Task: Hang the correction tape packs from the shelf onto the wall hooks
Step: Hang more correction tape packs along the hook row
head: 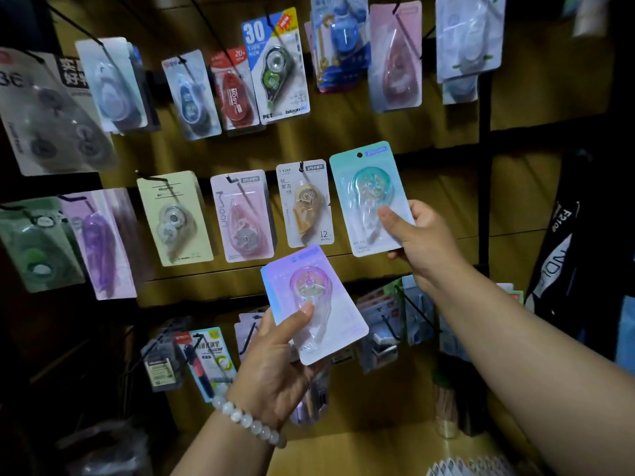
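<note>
A teal correction tape pack [369, 197] is held up by the right hand [424, 242], thumb pressed on its blister, just beside a beige pack [305, 204] that hangs on a wall hook [302, 166]. A lilac correction tape pack [312, 304] is gripped lower down by the left hand [275, 362], whose wrist is ringed by a pale bead bracelet [249, 422]. Further packs are seen hung in rows across the brown slat wall [446, 187], among them a pink pack [242, 216] and a blue-and-white pack marked "30" [276, 65].
</note>
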Demonstrator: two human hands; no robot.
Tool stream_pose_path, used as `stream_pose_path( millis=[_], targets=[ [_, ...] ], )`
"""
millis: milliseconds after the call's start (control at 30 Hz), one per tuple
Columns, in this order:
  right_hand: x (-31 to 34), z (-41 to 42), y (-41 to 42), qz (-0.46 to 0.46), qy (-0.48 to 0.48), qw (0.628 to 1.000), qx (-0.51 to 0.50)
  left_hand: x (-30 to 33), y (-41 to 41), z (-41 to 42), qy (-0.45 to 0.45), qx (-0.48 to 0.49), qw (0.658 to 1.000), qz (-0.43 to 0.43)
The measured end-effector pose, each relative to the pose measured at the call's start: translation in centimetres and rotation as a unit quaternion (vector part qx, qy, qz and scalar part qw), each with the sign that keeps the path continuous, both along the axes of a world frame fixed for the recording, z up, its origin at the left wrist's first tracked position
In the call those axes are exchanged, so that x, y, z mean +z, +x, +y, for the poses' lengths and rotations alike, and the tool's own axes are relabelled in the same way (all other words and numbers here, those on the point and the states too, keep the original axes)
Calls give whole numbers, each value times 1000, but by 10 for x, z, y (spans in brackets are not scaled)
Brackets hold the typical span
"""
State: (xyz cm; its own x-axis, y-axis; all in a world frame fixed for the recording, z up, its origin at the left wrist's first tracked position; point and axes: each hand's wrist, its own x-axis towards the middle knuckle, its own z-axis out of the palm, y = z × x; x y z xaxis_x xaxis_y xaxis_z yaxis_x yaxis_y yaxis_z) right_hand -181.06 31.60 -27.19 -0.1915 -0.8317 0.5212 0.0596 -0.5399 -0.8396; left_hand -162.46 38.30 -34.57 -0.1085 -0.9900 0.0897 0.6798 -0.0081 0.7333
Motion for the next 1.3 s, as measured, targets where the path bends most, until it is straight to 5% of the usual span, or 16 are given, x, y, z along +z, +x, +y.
stream_pose_path(
  millis=[367, 600, 833, 1300],
  targets=[
    [10, -34, 18, -65, 118, 991, -1, -9, -3, -4, -9, -10, 1000, -10],
    [-28, -28, 17, 48, 251, 966, -21, -12, -4, -1, -20, 18, 999, -45],
    [-63, 33, 35, 134, 216, 962, 104, -16, -10, 6, -25, 35, 997, -61],
    [0, 16, 7, -36, 53, 997, 35, -13, -1, 7, 33, 92, 992, -78]
  ],
)
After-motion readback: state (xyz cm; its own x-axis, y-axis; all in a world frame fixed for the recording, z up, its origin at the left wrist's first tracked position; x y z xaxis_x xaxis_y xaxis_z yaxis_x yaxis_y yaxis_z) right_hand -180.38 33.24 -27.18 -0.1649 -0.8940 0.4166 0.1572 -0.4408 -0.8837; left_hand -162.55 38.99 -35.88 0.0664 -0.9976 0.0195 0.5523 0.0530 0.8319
